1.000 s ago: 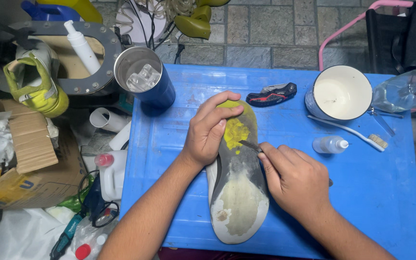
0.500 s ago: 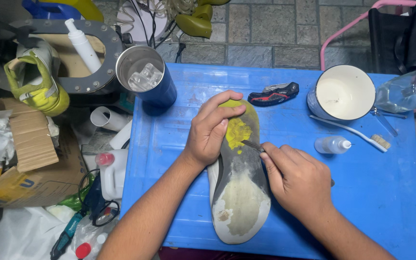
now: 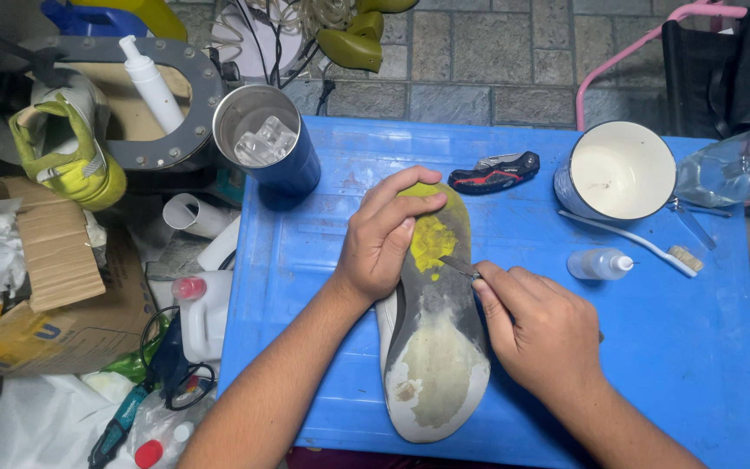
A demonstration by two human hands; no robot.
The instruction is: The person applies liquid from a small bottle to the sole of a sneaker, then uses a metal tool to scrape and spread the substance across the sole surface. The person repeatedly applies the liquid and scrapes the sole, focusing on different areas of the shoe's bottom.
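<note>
A shoe [image 3: 436, 347] is laid sole up on the blue bench [image 3: 679, 347]. Its yellow-stained toe is gripped by the left hand [image 3: 384, 239], while a thin metal blade [image 3: 459, 267] is pinched in the fingers [image 3: 490, 287] of the right hand [image 3: 536, 334] and pressed against the sole. A white mug [image 3: 615, 171], a toothbrush [image 3: 631, 239], a small dropper bottle [image 3: 599, 263] and a folding knife [image 3: 494, 173] are seen beyond.

White enamel mug [image 3: 615, 170] beside toothbrush [image 3: 631, 240], small dropper bottle [image 3: 599, 263], folding knife [image 3: 493, 172], blue steel tumbler [image 3: 269, 148], yellow shoe [image 3: 71, 148], cardboard box [image 3: 41, 287].
</note>
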